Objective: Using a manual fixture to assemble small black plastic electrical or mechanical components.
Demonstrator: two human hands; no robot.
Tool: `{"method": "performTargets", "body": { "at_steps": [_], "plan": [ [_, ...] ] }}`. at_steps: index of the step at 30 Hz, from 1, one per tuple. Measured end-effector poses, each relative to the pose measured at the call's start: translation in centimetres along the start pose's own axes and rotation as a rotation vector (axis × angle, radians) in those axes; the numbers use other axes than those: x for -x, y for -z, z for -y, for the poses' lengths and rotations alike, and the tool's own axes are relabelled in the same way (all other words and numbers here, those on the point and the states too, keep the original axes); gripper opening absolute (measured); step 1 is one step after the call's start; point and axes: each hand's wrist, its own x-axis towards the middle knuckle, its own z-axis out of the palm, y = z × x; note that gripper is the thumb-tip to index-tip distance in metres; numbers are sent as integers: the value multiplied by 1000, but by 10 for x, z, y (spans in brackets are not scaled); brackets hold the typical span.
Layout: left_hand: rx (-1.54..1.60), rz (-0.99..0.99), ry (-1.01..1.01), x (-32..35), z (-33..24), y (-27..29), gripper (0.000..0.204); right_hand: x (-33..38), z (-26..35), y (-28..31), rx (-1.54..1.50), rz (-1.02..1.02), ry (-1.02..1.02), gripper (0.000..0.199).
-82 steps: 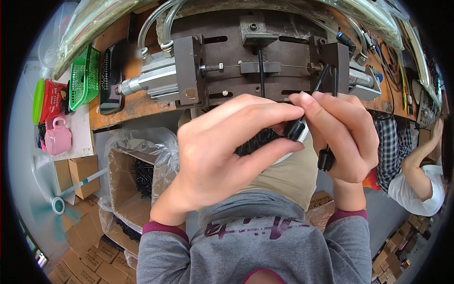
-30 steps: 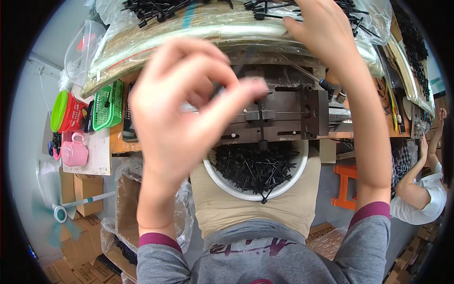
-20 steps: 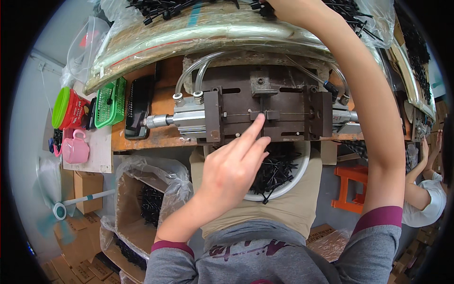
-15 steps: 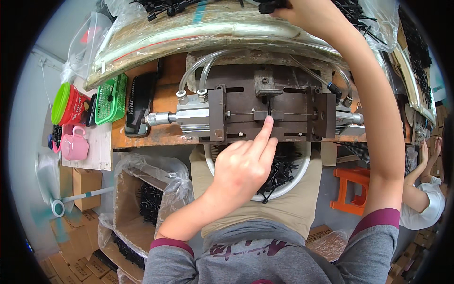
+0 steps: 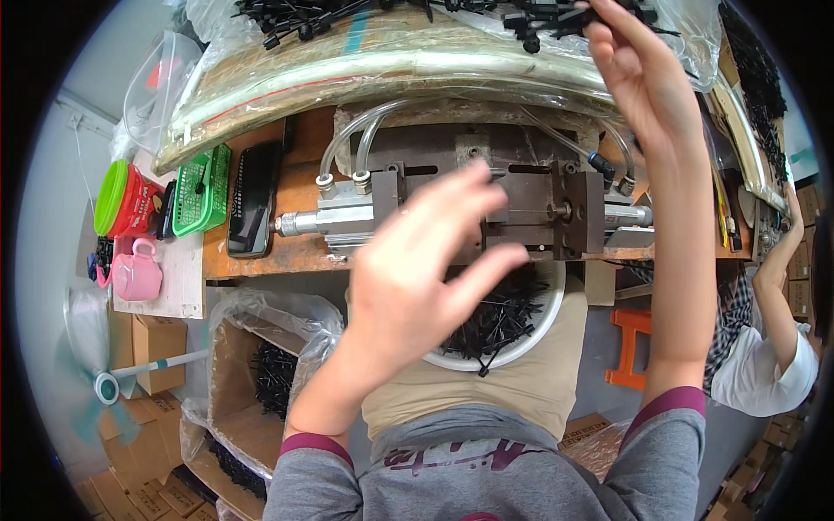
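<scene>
My left hand (image 5: 404, 282) hovers over the front of a dark metal fixture (image 5: 521, 187), thumb and fingers apart, smeared by motion and holding nothing visible. It hides the middle of the fixture and part of its left side. At the far right, my right hand (image 5: 647, 82) is at a heap of slim black plastic parts (image 5: 543, 24) with thicker heads. Its fingertips are pinched together on one of these black parts, though the grip is partly cut off by the upper edge. On my lap, a white-rimmed tub (image 5: 549, 326) holds many similar black parts (image 5: 491, 326).
Silver air cylinders (image 5: 347, 217) with clear hoses (image 5: 369, 139) flank the fixture. To the left lie a black phone (image 5: 254, 200), a green basket (image 5: 201, 191) and a pink cup (image 5: 137, 273). A plastic-lined carton (image 5: 239, 373) and an orange stool (image 5: 627, 347) stand below. A co-worker (image 5: 764, 365) sits at right.
My left hand has drawn back from the fixture's centre, its pointing finger lifted and its thumb spread. My right hand has shifted right and nearer, and the right cylinder's rod end now stands out.
</scene>
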Motion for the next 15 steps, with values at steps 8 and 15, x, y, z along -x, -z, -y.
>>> {"method": "performTargets", "body": {
  "at_steps": [8, 15],
  "plan": [
    [826, 154, 353, -21, 2, 19, 48, 92, -25, -17, -133, 210, -274, 24],
    [809, 97, 387, 13, -10, 10, 55, 119, -29, -9, -213, 140, -350, 23]
  ]
}}
